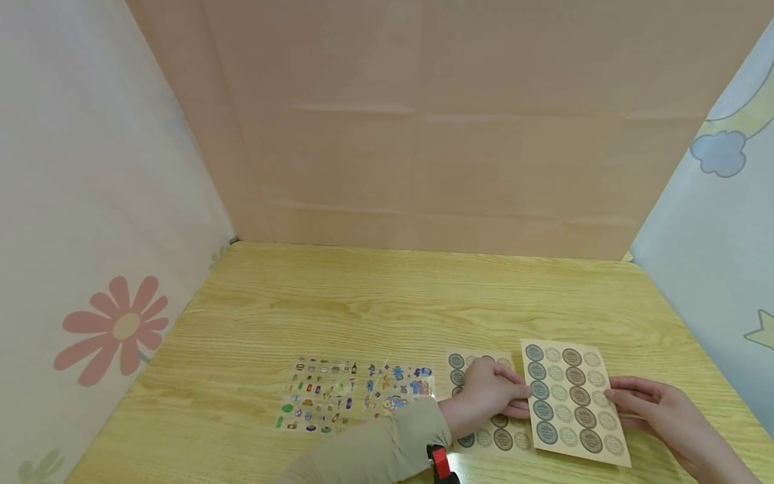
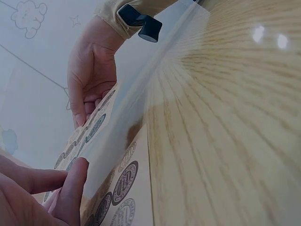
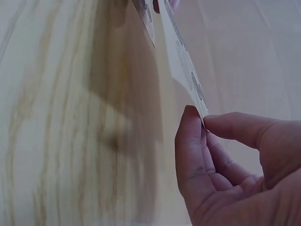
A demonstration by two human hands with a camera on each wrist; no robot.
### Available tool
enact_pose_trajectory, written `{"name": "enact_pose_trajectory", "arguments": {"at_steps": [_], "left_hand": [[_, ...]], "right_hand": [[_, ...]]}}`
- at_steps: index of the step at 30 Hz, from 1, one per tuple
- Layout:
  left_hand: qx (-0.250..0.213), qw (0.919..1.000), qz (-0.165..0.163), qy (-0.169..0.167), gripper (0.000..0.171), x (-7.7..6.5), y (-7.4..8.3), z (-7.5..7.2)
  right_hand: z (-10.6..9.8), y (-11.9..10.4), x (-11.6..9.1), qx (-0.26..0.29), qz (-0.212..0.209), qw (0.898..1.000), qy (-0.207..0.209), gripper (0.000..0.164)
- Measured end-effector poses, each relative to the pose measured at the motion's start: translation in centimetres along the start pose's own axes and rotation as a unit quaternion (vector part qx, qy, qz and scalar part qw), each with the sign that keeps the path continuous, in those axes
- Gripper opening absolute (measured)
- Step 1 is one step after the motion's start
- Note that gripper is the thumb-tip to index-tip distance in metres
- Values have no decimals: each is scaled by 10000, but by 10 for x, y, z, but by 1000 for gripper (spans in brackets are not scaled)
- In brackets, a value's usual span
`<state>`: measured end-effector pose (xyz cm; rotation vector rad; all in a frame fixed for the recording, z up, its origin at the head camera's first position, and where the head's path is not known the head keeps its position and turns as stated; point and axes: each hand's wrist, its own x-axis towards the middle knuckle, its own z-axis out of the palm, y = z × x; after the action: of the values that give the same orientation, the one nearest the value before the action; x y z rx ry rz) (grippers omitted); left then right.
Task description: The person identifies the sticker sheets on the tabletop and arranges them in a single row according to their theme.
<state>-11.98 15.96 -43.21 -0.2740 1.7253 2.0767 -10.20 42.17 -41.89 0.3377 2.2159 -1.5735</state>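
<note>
A kraft-coloured sheet of round stickers (image 1: 574, 403) is raised off the table and tilted, its grey, brown and pale circles facing up. My left hand (image 1: 484, 396) pinches its left edge between thumb and fingers. At the opposite edge, my right hand (image 1: 659, 407) holds it; the right wrist view shows that thumb and forefinger (image 3: 190, 146) pinching a corner. Beneath my left hand a second sheet of round stickers (image 1: 484, 440) lies flat on the table, partly covered by the hand and the raised sheet.
Left of the hands, clear sticker sheets with small colourful pictures (image 1: 320, 396) lie on the wooden table (image 1: 363, 296), partly behind my left sleeve (image 1: 387, 444). A tan backdrop (image 1: 417, 134) stands behind, with pale patterned panels (image 1: 121, 202) at both sides.
</note>
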Motion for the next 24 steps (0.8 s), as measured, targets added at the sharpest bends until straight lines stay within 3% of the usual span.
{"name": "enact_pose_trajectory", "arguments": {"at_steps": [12,24], "left_hand": [[167,9998,-14,-49,12,2,-6,-1],[587,9982,-49,-147,12,1,-6,-1]], "right_hand": [[-2,12,9,351,-57,9994,-39,21],[-2,16,12,401,-68,9992,-1,30]]}}
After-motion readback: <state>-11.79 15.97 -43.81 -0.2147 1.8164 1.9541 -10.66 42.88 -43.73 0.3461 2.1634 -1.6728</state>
